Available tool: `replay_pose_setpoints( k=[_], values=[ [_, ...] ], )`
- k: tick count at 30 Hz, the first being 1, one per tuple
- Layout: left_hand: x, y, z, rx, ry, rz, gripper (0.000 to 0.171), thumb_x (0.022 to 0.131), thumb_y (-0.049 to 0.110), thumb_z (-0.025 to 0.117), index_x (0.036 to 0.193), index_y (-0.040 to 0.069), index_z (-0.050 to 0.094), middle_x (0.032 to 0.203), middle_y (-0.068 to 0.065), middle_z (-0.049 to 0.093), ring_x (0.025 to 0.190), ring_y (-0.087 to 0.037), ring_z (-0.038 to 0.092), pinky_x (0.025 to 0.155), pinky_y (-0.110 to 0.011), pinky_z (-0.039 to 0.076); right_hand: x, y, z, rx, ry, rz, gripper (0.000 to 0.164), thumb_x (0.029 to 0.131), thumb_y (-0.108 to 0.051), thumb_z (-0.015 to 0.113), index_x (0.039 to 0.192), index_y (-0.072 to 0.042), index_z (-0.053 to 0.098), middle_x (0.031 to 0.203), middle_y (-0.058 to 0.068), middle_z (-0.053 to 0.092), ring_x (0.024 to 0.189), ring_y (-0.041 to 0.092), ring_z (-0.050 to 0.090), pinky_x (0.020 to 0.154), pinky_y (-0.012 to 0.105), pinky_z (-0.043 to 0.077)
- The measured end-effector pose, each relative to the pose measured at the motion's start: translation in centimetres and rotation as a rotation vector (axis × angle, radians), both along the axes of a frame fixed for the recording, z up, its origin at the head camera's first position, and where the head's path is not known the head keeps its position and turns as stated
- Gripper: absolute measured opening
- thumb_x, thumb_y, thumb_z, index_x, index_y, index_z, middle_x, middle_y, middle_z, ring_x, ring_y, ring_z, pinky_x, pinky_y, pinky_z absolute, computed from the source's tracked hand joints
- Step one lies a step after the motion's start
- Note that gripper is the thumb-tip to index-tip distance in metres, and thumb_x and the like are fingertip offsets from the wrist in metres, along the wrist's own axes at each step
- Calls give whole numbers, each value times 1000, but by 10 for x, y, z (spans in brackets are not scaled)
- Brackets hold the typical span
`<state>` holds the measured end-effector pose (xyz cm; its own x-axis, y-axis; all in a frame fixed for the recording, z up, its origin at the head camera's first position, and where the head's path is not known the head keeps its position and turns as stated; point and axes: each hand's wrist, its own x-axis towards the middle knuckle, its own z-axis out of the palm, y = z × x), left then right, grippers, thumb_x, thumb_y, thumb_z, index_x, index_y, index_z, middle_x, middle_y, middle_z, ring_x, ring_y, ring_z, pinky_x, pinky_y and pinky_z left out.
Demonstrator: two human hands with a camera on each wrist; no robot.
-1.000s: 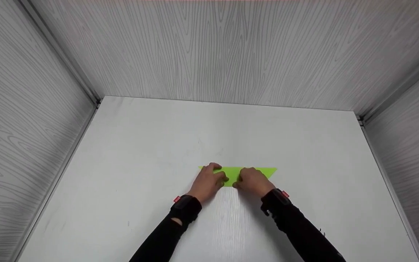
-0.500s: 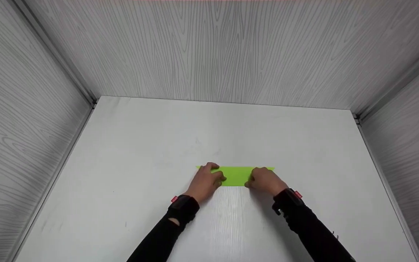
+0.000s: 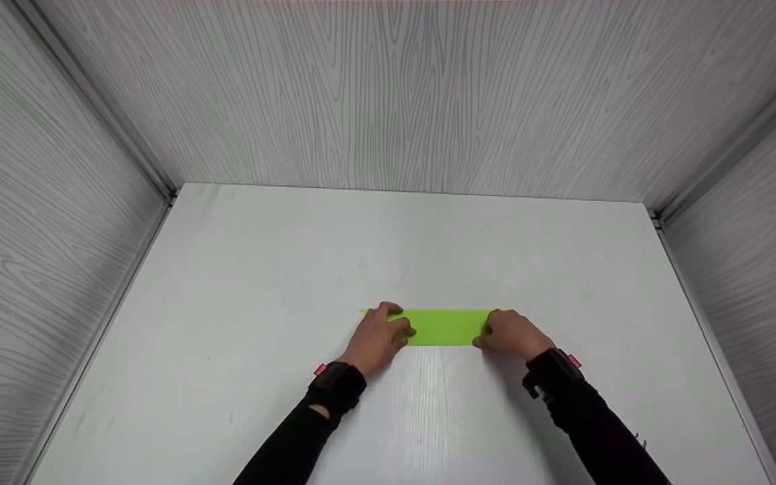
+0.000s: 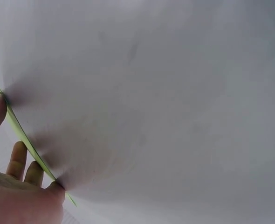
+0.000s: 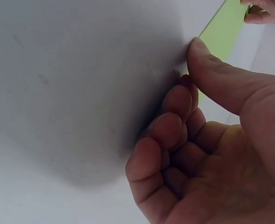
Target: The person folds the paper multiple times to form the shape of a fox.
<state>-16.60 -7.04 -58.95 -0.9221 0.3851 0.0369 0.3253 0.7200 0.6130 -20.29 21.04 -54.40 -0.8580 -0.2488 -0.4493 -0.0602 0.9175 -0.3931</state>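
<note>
A bright green folded paper [image 3: 445, 327] lies on the white table in the head view, wide and low, with a pointed corner showing at its far left. My left hand [image 3: 376, 340] rests on its left part, the fingers bent and spread, their tips on the paper. In the left wrist view the fingertips [image 4: 17, 156] touch along the thin green strip [image 4: 14, 122]. At the right end, my right hand [image 3: 512, 333] pinches the paper near its edge. The right wrist view shows that thumb [image 5: 202, 53] against the near edge, the other fingers curled beneath.
A white tabletop [image 3: 280, 256] surrounds the paper. Grey wood-grain panels stand at the back [image 3: 388, 94], on the left [image 3: 44, 222] and on the right [image 3: 752, 256]. Both wrists wear black bands with red tabs.
My right hand has slid rightward along the paper to its right end, uncovering more of the green middle. The left hand has stayed in place on the paper.
</note>
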Motion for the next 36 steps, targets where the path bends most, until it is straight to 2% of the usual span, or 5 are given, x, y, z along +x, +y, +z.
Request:
replay_pose_setpoints(
  k=[5, 10, 18, 29, 36],
  values=[
    [-1, 0, 6, -44, 19, -4, 13, 102, 11, 69, 111, 10, 79, 141, -19, 58, 134, -39, 57, 116, -52, 46, -2, 0, -3, -17, 2, -16, 32, 94, -27, 78, 102, 3, 67, 97, 11, 68, 83, 20, 56, 75, 34, 48],
    [-1, 3, 10, -111, 36, 23, 12, 99, 9, 72, 109, 11, 79, 136, -19, 60, 129, -39, 61, 112, -50, 50, -4, 0, -8, -58, 15, -28, 34, 92, -28, 79, 102, 3, 72, 99, 12, 73, 81, 18, 57, 69, 29, 46],
    [-3, 10, 11, -163, 3, 105, 30, 95, 11, 78, 124, 10, 70, 133, -14, 61, 120, -33, 64, 101, -51, 54, -4, 9, -13, -135, 43, -40, 27, 88, -27, 83, 87, -2, 76, 78, 0, 66, 68, 12, 50, 60, 24, 40],
    [3, 12, 11, -213, 69, 8, 32, 98, 11, 73, 128, 22, 74, 138, -18, 59, 131, -41, 58, 101, -57, 53, 0, 13, -13, -99, 80, -25, 27, 88, -28, 81, 91, -4, 72, 84, 4, 70, 72, 14, 54, 63, 26, 41],
    [7, 13, 13, -305, 72, -3, 38, 102, 16, 69, 137, 29, 71, 142, -19, 56, 133, -41, 54, 105, -56, 50, 2, 10, -10, -104, 82, -39, 26, 93, -30, 74, 99, -5, 72, 92, 5, 72, 77, 15, 58, 67, 27, 44]
  ],
)
